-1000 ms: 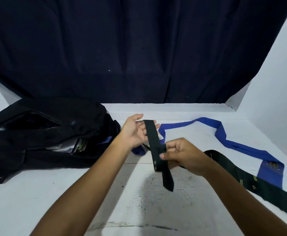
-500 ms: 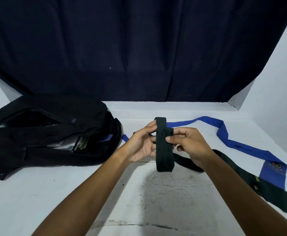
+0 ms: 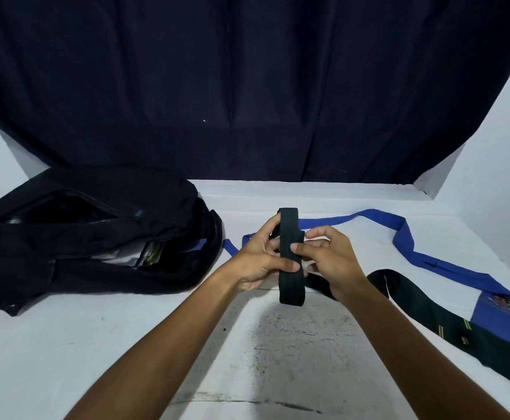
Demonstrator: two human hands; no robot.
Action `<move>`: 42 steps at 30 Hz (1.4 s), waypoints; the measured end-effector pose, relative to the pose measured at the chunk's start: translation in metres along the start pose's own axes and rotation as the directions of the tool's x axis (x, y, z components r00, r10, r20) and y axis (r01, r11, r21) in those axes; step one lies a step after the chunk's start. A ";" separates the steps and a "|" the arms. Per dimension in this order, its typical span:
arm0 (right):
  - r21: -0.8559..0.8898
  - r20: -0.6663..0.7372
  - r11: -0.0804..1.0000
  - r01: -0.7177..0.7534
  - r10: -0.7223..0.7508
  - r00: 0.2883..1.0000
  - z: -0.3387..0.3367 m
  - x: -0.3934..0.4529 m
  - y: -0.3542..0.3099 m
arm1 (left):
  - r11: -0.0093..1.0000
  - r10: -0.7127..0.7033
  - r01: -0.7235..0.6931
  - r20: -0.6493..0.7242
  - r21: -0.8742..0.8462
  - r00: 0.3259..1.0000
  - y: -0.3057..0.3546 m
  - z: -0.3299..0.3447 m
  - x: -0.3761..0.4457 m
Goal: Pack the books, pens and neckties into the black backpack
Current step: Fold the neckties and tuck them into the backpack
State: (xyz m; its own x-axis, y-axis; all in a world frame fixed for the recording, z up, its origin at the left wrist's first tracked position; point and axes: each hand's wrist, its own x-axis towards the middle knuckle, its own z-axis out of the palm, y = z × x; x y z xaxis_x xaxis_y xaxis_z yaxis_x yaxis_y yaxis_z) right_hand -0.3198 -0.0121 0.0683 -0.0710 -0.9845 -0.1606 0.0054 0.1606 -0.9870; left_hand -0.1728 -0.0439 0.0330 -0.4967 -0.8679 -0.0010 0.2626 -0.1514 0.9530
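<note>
Cloth, limp and light: I judge the black tie (image 3: 291,259) will unroll unless gripped across its folds, where both hands' fingers (image 3: 290,265) pinch it now.

A matt black woven necktie (image 3: 290,259), folded into a flat band, and a brighter blue cloth necktie (image 3: 405,237) beside it, on a white painted tabletop (image 3: 126,344) scuffed with dark, rough-looking marks near the black tie. Left of the black tie, a soft black fabric backpack (image 3: 96,237) with glossy paper covers inside. Behind, a dark, matt cloth drape (image 3: 247,86).
</note>
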 end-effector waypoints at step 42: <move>-0.151 0.117 0.895 0.419 -0.405 0.907 -0.013 0.021 -0.048 | 0.999 0.040 -0.038 -0.035 0.037 0.999 0.018 0.020 0.006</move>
State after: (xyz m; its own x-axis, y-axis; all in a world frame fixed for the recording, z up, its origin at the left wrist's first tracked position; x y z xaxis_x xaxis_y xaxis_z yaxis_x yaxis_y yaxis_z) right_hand -0.3348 -0.0399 0.1122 0.0506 -0.9660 0.2535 -0.1756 -0.2584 -0.9499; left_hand -0.1872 -0.0425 0.0558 -0.4563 -0.8895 0.0259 0.2504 -0.1003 0.9629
